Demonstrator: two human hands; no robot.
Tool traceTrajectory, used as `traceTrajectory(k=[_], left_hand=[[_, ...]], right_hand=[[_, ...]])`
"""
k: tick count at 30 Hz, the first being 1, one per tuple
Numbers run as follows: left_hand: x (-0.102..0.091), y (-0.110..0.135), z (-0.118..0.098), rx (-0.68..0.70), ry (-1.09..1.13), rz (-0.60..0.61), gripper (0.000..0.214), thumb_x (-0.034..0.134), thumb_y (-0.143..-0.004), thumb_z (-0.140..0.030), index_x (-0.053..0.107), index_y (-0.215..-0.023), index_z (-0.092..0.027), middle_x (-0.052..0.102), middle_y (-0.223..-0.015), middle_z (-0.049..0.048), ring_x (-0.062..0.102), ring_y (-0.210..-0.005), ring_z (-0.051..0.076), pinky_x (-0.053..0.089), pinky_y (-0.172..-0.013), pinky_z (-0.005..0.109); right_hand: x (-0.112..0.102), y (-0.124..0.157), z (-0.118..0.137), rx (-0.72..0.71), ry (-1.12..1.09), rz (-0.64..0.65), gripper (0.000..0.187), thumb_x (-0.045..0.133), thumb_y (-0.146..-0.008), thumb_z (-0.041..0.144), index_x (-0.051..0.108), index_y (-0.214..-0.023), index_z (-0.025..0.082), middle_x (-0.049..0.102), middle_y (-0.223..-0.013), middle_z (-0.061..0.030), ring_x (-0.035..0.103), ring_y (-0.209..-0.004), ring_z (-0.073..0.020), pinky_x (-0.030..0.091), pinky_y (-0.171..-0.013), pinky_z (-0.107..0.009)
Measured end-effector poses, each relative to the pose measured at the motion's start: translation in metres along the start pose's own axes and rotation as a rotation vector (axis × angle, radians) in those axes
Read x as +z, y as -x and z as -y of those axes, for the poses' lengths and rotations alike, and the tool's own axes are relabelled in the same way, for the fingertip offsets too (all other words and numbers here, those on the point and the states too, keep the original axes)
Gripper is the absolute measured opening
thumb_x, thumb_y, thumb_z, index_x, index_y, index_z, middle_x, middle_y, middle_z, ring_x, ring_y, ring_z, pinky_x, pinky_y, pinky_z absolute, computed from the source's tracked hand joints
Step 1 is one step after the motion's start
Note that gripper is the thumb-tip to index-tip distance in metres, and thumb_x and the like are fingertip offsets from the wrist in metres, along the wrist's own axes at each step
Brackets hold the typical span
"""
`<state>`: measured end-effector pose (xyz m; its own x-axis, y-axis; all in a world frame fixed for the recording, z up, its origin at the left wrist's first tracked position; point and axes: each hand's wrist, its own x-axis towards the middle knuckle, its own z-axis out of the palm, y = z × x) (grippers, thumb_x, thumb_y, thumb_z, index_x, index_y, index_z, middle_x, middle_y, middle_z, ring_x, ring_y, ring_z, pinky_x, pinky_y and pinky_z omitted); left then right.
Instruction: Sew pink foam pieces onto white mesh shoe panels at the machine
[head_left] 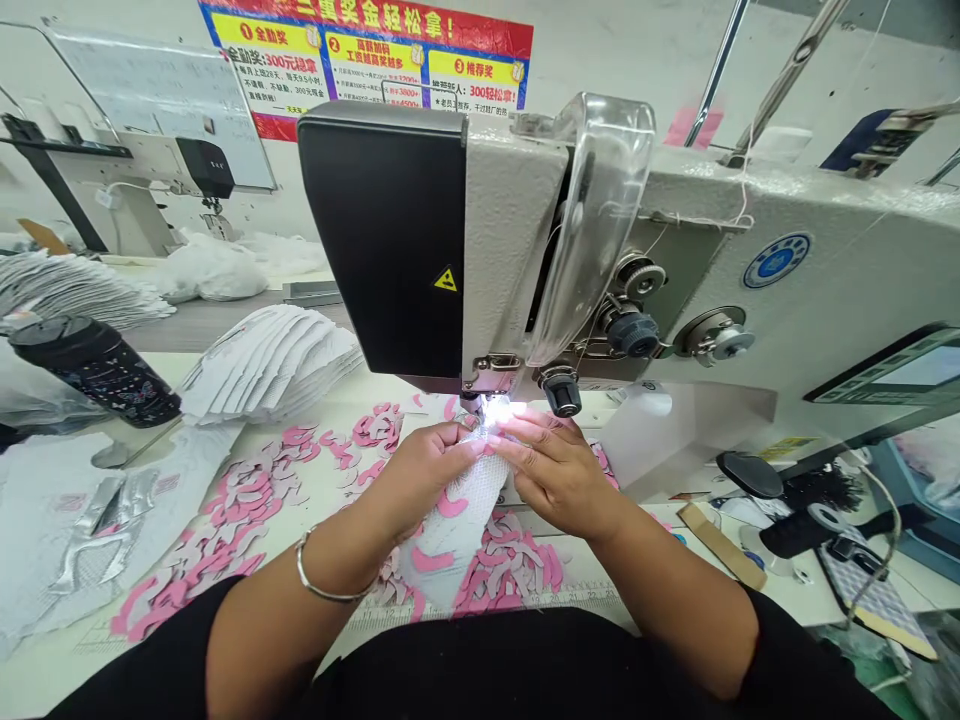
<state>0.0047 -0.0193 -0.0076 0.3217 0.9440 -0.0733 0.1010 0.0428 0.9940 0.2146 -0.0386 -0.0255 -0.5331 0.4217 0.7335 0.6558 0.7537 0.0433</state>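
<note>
A white mesh fabric piece [480, 490] with curved pink patches lies under the lit needle area of a sewing machine [517, 250]. My left hand [431, 465] pinches its left edge between thumb and fingers, just in front of the presser foot [474, 403]. On the other side, my right hand [559, 465] grips the same piece, fingertips close to the needle and partly washed out by the lamp. Loose pink and white curved scraps [517, 570] are scattered around and beneath the fabric.
Fanned white fabric pieces [270, 365] are stacked at left, beside a black tumbler [97, 370]. White panels with silver trim [112, 530] lie nearer. A black thread spool [802, 530] and a tan strip [721, 548] are at right. Another sewing machine [150, 170] stands behind.
</note>
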Motion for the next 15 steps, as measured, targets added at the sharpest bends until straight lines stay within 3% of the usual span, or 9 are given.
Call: traceTrajectory(k=[3, 7, 9, 12, 15], left_hand=[[-0.015, -0.017, -0.014, -0.007, -0.058, 0.169, 0.027, 0.07, -0.076, -0.042, 0.07, -0.084, -0.016, 0.064, -0.069, 0.0012, 0.054, -0.06, 0.014, 0.042, -0.057, 0.026], [-0.03, -0.032, -0.031, -0.04, -0.122, 0.3, 0.031, 0.073, -0.075, -0.042, 0.072, -0.093, -0.017, 0.068, -0.079, 0.0036, 0.057, -0.066, 0.015, 0.042, -0.058, 0.025], [-0.031, -0.031, -0.037, -0.048, -0.238, 0.249, 0.032, 0.072, -0.075, -0.045, 0.072, -0.092, -0.018, 0.068, -0.08, 0.0037, 0.057, -0.065, 0.016, 0.042, -0.057, 0.026], [-0.024, -0.024, -0.037, -0.049, -0.397, 0.043, 0.035, 0.072, -0.075, -0.047, 0.07, -0.093, -0.018, 0.065, -0.075, 0.0019, 0.054, -0.06, 0.015, 0.039, -0.051, 0.025], [-0.015, -0.018, -0.025, -0.057, -0.362, -0.097, 0.035, 0.072, -0.075, -0.047, 0.067, -0.094, -0.019, 0.063, -0.075, 0.0001, 0.052, -0.058, 0.013, 0.038, -0.049, 0.024]], right_hand=[[0.0, -0.003, -0.011, -0.061, -0.03, 0.042, 0.047, 0.053, -0.087, 0.01, 0.054, -0.132, 0.023, 0.064, -0.128, -0.0066, 0.06, -0.112, -0.0238, 0.045, -0.102, -0.048], [0.007, -0.004, -0.017, 0.008, -0.05, 0.016, 0.045, 0.056, -0.087, 0.014, 0.054, -0.131, 0.023, 0.068, -0.116, -0.0075, 0.06, -0.111, -0.0262, 0.048, -0.096, -0.049], [0.013, -0.003, -0.016, 0.053, -0.059, -0.018, 0.042, 0.057, -0.087, 0.016, 0.056, -0.129, 0.024, 0.068, -0.108, -0.0073, 0.06, -0.108, -0.0264, 0.049, -0.094, -0.05], [0.019, -0.002, -0.013, 0.087, -0.074, -0.065, 0.039, 0.057, -0.087, 0.016, 0.057, -0.125, 0.026, 0.066, -0.104, -0.0069, 0.06, -0.106, -0.0264, 0.05, -0.091, -0.05], [0.023, -0.001, -0.011, 0.092, -0.099, -0.104, 0.039, 0.059, -0.085, 0.015, 0.057, -0.123, 0.026, 0.064, -0.108, -0.0077, 0.06, -0.104, -0.0265, 0.051, -0.088, -0.049]])
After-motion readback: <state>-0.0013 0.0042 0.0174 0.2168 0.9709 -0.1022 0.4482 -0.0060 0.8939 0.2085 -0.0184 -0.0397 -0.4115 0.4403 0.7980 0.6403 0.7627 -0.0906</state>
